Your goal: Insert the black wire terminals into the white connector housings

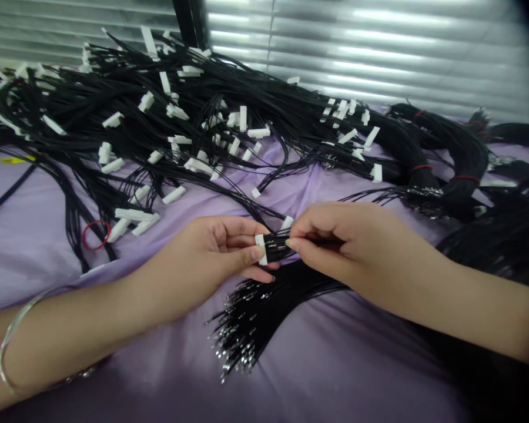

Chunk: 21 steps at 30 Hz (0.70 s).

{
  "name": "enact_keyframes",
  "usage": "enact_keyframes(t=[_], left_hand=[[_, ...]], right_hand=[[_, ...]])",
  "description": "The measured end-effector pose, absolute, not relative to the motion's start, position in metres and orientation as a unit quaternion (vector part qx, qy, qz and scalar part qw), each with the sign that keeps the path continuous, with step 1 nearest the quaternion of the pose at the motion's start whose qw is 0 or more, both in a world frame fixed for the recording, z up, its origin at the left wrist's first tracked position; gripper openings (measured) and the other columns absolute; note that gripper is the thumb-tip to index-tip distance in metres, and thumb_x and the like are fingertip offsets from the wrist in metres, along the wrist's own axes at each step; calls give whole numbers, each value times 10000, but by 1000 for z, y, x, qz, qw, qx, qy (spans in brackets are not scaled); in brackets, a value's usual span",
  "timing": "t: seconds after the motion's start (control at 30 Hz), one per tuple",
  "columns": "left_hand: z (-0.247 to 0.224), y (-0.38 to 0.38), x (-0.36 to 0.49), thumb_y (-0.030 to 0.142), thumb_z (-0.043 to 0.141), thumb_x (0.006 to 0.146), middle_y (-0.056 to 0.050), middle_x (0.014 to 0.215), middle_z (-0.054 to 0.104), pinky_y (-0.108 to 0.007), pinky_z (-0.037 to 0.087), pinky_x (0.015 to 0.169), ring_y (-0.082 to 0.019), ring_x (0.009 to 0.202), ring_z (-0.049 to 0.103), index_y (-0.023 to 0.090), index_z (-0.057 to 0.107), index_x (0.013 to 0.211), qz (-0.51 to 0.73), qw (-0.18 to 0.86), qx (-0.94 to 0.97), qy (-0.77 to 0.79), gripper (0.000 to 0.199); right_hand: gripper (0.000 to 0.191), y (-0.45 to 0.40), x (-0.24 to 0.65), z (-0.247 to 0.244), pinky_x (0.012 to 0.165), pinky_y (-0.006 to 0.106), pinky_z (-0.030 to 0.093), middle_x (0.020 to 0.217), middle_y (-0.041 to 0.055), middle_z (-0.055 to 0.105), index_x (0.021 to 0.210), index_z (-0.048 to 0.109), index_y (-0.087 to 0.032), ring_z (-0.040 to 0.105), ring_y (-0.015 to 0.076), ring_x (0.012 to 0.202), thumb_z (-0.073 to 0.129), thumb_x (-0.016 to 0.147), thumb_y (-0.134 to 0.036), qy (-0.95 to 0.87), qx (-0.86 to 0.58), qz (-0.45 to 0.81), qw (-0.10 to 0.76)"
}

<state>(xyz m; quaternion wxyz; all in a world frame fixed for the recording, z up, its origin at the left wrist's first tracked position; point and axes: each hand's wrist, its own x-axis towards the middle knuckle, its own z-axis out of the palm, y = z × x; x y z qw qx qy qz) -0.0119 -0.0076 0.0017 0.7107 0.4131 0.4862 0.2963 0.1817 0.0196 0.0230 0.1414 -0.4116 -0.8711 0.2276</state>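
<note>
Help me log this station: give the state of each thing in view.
White connector: held, wires at one side
Left hand: pinching that connector
Right hand: pinching wires
Loose bundle: metal tips exposed
Banded bundles: bent, tied
Cable pile: jumbled
Purple sheet: wrinkled
Blinds: lowered

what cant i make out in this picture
All in the head view:
White connector: partly covered by left grip.
Black wires: partly hidden by right grip.
Metal tips: too small and blurred to count.
Dark cables at right: cut off by the frame edge.
</note>
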Motion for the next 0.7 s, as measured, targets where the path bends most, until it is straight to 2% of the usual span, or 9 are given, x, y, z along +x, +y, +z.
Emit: enact_keyframes(t=[0.17, 0.33, 0.47, 0.7], left_hand=[[2, -8, -12, 104, 631, 831, -27, 818, 719, -151, 579, 686, -106, 758, 694, 117, 657, 898, 313, 717, 401, 477, 73], [3, -7, -12, 66, 630, 816, -10, 769, 717, -137, 577, 655, -96, 715, 698, 115, 648, 886, 326, 726, 375, 475, 88], [2, -9, -12, 93, 643, 812, -14, 812, 727, -146, 578, 653, -92, 678, 696, 118, 646, 904, 316, 720, 386, 483, 95], [1, -10, -11, 159, 666, 806, -27, 853, 729, -176, 576, 721, -127, 761, 704, 135, 664, 898, 312, 704, 412, 487, 96]], right_hand=[[126, 18, 183, 24, 484, 172, 317, 580, -77, 572, 686, 618, -191, 465, 31, 513, 572, 804, -180, -868, -419, 219, 150], [122, 15, 182, 23, 489, 184, 313, 593, -64, 573, 689, 609, -186, 457, 44, 515, 580, 808, -179, -871, -417, 207, 155], [121, 14, 179, 21, 514, 198, 324, 624, -48, 589, 704, 611, -182, 480, 61, 547, 572, 817, -167, -874, -418, 199, 147], [161, 13, 175, 22, 566, 236, 350, 702, -4, 629, 727, 613, -171, 528, 106, 627, 515, 855, -169, -886, -411, 185, 108]])
